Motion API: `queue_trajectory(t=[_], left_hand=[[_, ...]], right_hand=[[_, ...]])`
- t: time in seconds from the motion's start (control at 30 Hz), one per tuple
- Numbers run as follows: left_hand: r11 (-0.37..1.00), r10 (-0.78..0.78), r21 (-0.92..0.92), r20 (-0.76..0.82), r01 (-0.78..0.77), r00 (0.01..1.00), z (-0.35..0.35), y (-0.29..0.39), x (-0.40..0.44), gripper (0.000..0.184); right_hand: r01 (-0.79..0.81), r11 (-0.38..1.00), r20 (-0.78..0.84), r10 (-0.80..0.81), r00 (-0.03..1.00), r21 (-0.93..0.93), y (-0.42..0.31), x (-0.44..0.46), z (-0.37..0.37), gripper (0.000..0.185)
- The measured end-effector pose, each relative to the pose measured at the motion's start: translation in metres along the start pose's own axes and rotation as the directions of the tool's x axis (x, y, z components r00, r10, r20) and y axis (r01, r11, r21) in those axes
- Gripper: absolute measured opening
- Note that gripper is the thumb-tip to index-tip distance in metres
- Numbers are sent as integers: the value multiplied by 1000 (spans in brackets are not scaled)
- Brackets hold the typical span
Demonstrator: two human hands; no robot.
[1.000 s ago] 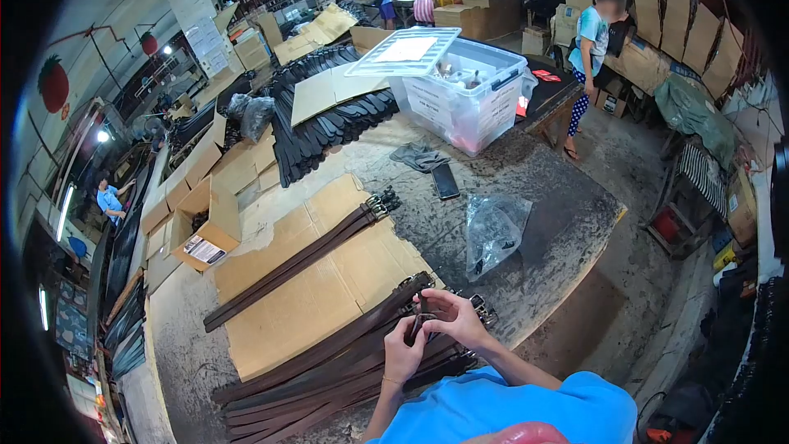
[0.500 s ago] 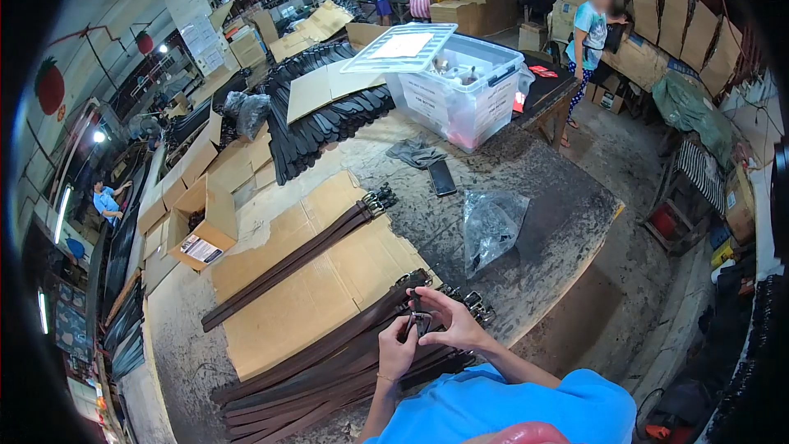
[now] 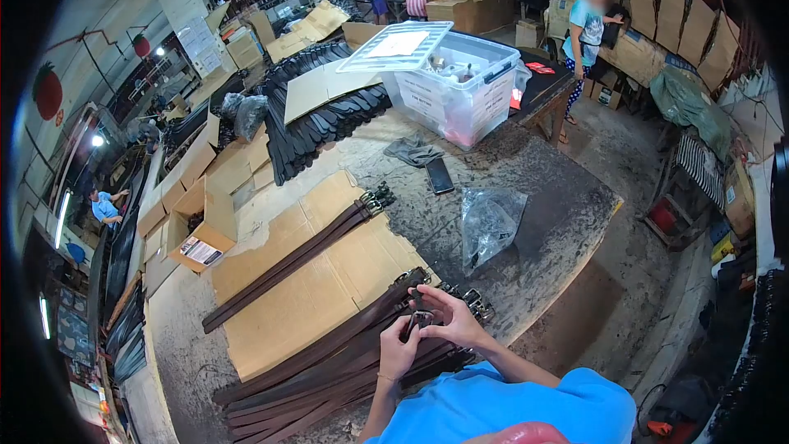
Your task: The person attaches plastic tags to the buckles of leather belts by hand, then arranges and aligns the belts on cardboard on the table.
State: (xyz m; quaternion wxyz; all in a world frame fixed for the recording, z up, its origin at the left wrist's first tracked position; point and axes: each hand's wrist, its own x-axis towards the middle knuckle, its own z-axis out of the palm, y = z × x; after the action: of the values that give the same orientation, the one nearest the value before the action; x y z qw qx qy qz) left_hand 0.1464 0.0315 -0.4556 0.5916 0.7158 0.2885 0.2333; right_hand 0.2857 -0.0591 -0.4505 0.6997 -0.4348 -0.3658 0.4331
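Close to my body, my left hand [image 3: 398,349] and my right hand [image 3: 454,321] both grip the buckle end of a dark brown belt [image 3: 421,317]. Its metal frame shows between my fingers, which are closed around it. Below and left of my hands lies a fanned pile of dark brown belts [image 3: 320,378], with several metal buckles [image 3: 477,304] at its right end. A narrower bundle of brown belts [image 3: 288,267] rests farther off on a cardboard sheet [image 3: 329,267], buckles toward the upper right.
A clear plastic bag [image 3: 493,226], a phone [image 3: 440,176] and a dark cloth [image 3: 412,150] lie on the worktable [image 3: 567,197]. Beyond stand a lidded plastic bin [image 3: 444,103], black straps [image 3: 329,136] and an open carton [image 3: 204,222]. A person [image 3: 588,33] stands at the right.
The buckle has turned slightly between my fingers and now sits flatter. My hands stay in nearly the same spot. The person at the right has shifted an arm slightly.
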Motion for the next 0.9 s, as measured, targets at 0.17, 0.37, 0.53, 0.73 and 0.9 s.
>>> queue_trajectory(t=[0.17, 0.37, 0.53, 0.73, 0.9], left_hand=[[999, 25, 26, -6, -25, 1000, 1, 6, -1, 16], [1000, 18, 1, -5, -18, 1000, 2, 3, -1, 16], [999, 30, 19, -3, -29, 1000, 1, 6, -2, 16], [991, -31, 129, 35, 27, 999, -3, 11, -15, 19], [991, 9, 131, 27, -12, 1000, -2, 3, -5, 20]], right_hand=[[9, 999, 3, -9, 1000, 32, 1, -1, 0, 82], [16, 999, -4, -16, 1000, 44, 0, -1, 1, 81], [8, 998, -3, -8, 1000, 67, 3, -1, 1, 80], [-14, 992, -21, 16, 1000, 122, 0, -12, 8, 79], [11, 997, 6, -12, 1000, 70, 7, -4, 2, 77]])
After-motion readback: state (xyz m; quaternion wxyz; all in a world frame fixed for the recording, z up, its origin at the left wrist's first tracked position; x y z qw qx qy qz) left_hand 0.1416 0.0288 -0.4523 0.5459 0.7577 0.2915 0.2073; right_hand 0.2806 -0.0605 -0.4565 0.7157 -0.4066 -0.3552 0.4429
